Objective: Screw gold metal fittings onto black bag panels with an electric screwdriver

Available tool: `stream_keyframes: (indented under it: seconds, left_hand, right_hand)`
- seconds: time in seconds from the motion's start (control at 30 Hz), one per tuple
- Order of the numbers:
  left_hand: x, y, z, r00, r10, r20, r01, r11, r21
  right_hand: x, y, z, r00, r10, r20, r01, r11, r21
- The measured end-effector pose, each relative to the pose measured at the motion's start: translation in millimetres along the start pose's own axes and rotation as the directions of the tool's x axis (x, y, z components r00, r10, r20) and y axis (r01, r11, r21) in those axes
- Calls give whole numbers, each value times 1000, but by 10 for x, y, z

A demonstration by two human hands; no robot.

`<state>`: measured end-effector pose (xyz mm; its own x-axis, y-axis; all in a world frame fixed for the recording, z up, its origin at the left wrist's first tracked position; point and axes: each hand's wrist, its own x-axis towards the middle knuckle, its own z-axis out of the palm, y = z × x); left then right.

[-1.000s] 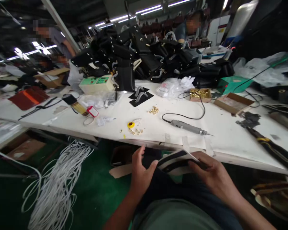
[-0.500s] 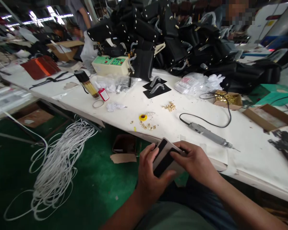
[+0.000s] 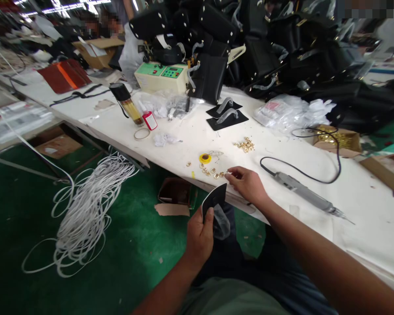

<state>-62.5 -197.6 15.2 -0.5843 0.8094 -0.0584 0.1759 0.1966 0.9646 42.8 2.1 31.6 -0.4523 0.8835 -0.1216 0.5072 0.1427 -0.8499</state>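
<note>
1. Left hand (image 3: 200,236): closed on a thin black sheet piece with a pale edge (image 3: 213,200), thumb across its face. A handle loop in clear plastic (image 3: 222,223) hangs at its right side.
2. Location of piece: off the white-covered table (image 3: 190,135), just short of its near edge. Its upper edge slopes up to the right, towards the right hand; full length cannot be told (fingers hide the lower end).
3. Right hand (image 3: 248,183): at the near edge, fingers curled, thumb and forefinger only narrowly apart. Whether anything is between them cannot be told.
4. Governing relation: the loose small gold metal fittings (image 3: 208,173) lie just left of the right fingertips, beyond the piece. The right hand is nearer to them than the left.
5. Adjacent: a yellow ring-shaped roll (image 3: 205,158) sits just behind the fittings.
</note>
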Motion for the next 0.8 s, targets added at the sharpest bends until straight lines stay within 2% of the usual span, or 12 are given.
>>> stream_keyframes:
  seconds: [0.07,0.17,0.3,0.37,0.43,0.5,0.57,0.63,0.73,0.8]
  left_hand:
    - [20,47,-10,999,-39,-16,39,999,-37]
    - [34,102,-20,994,-99,-40,96,992,-76]
    - [69,134,-51,987,-155,-50,146,977,-153]
    - [91,146,-68,984,-171,-55,157,968,-196]
    - [104,170,-83,981,-185,-62,167,959,-228]
    - [105,217,-91,980,-184,-69,163,956,-245]
    - [95,290,-84,984,-160,-76,139,964,-228]
    - [77,381,-59,990,-109,-86,92,980,-175]
    - [36,516,6,997,-6,-75,1,997,-72]
    - [-5,581,51,998,42,-49,-43,999,-18]
  right_hand:
    - [174,58,58,997,-75,-28,69,980,-184]
    - [307,69,128,987,-159,26,158,917,-367]
    - [381,60,159,979,-186,88,206,852,-482]
    - [377,61,124,978,-191,89,210,857,-471]
    - [288,47,52,980,-195,47,199,919,-342]
    - [77,4,-34,988,-153,-23,152,986,-65]
    - [-238,-69,-100,996,-71,-54,83,964,251]
    - [-584,-151,-122,999,-34,-36,47,893,447]
    - [-974,-229,-89,996,-92,0,79,857,509]
    - [-1097,-226,-73,988,-147,-49,153,875,460]
